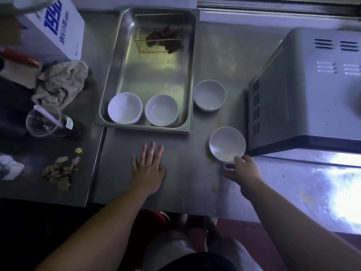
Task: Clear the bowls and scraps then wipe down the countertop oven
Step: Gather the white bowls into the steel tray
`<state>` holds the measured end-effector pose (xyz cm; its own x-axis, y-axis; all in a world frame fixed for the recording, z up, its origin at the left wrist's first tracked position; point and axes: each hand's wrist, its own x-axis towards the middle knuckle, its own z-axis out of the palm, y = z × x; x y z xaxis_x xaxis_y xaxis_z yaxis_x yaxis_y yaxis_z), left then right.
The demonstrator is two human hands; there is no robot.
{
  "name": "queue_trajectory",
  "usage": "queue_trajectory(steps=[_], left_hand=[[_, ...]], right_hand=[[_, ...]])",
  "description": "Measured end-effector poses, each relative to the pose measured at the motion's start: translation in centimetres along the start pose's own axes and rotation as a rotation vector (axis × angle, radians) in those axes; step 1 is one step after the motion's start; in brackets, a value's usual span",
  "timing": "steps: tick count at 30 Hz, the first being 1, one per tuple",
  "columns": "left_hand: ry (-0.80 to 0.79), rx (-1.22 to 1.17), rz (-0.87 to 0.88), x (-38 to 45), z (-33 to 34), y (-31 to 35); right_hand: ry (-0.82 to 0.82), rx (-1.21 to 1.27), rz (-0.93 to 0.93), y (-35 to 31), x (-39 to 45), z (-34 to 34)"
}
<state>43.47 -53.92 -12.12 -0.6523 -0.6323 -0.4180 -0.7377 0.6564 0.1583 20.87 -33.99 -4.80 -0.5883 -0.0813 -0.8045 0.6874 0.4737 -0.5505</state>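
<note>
The right hand's (242, 171) fingers (230, 166) were spread beside the near bowl's (227, 143) rim, which the thumb touched. The left hand (149, 166) was laid flat, fingers apart, on the table (185, 182). Scraps (60, 172) were seen far left.

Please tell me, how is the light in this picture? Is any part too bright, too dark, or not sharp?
Head view: dim and bluish overall; strong glare washes out the steel counter at lower right, below the oven; the left side around the scraps and plastic cup is dark; the top left corner above the white box is blurred; wide-angle bending shows at the edges.
</note>
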Motion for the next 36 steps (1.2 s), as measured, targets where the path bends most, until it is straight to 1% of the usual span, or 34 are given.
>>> queue_trajectory(steps=[5, 9, 14, 17, 20, 22, 25, 29, 32, 34, 36], left_hand=[[0.034, -0.011, 0.015, 0.0, 0.3, -0.2], [0.11, -0.005, 0.035, -0.4, 0.3, -0.1], [0.031, -0.026, 0.03, -0.5, -1.1, 0.0], [0.069, -0.018, 0.056, -0.6, -1.0, 0.0], [0.127, 0.022, 0.067, -0.5, -0.4, -0.3], [0.134, 0.023, 0.073, -0.4, -0.2, -0.5], [0.123, 0.034, 0.083, -0.3, -0.1, -0.7], [0.123, 0.015, 0.078, -0.2, -0.2, -0.6], [0.13, -0.007, 0.082, -0.2, -0.1, -0.7], [0.134, -0.019, 0.083, -0.3, 0.0, -0.8], [0.133, -0.027, 0.086, -0.3, 0.1, -0.9]], right_hand=[[0.021, 0.011, -0.017, -0.1, 0.8, 0.3], [0.055, -0.066, -0.049, -0.4, 0.7, 0.3], [0.071, -0.123, -0.117, -1.9, -1.3, 0.7], [0.065, -0.098, -0.189, -4.0, -3.2, 1.7], [0.016, -0.103, -0.277, -6.7, -5.1, 3.7], [-0.027, -0.141, -0.338, -8.3, -5.8, 5.6], [-0.109, -0.196, -0.374, -10.4, -6.1, 9.3], [-0.2, -0.346, -0.423, -11.9, -6.3, 14.4], [-0.235, -0.522, -0.457, -12.8, -6.9, 17.9], [-0.29, -0.555, -0.447, -13.1, -6.8, 20.1], [-0.316, -0.614, -0.485, -13.3, -6.6, 22.2]])
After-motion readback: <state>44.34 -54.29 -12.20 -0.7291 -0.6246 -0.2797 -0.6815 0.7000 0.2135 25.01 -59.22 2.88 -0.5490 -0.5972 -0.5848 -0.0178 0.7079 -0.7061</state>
